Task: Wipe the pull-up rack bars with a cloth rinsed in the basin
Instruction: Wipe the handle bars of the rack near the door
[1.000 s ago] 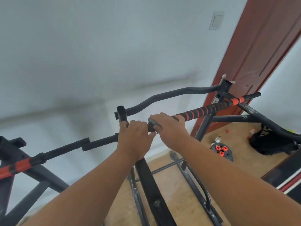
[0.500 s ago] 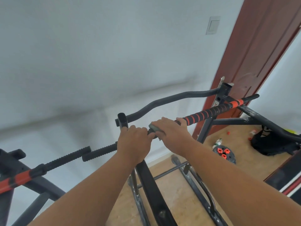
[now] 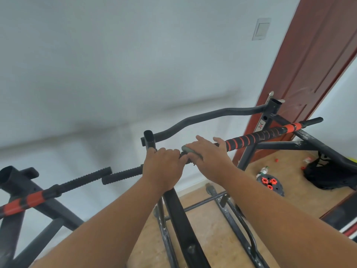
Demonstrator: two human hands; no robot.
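Head view:
Landmark: the upright (image 3: 150,140), an open-topped black tube at the picture's middle.
Rack (image 3: 179,213): black metal frame, scuffed with pale marks on its lower rails, standing on a tan floor (image 3: 210,229) against a white wall (image 3: 116,64).
Top bar (image 3: 204,118): bare black, bent, running from the upright rightward to a second open post (image 3: 274,108).
Grip bar (image 3: 257,136): right of the upright and lower than the top bar; wrapped in black and orange bands, with a plain black tip at its far end.
Ribbed handles (image 3: 121,174): black, left of and below the upright, two stubs end to end with a gap between them.
Cloth (image 3: 190,149): small grey-green wad on the grip bar, just right of the upright, mostly covered by the right hand.
Left hand (image 3: 163,167): fingers curled round the frame just below the upright's top, knuckles up.
Right hand (image 3: 207,156): lies over the cloth and bar, thumb tucked round the cloth, fingers reaching over the bar; it presses the cloth onto the bar.
Hands: close together, nearly touching.
Door (image 3: 316,70): red-brown, far right of the upright, behind the post.
Switch (image 3: 261,29): pale plate on the wall beside the door.
Disc (image 3: 269,183): dark, with orange knobs, on the floor right of the upright.
Bag (image 3: 326,171): black, on the floor beyond the disc.
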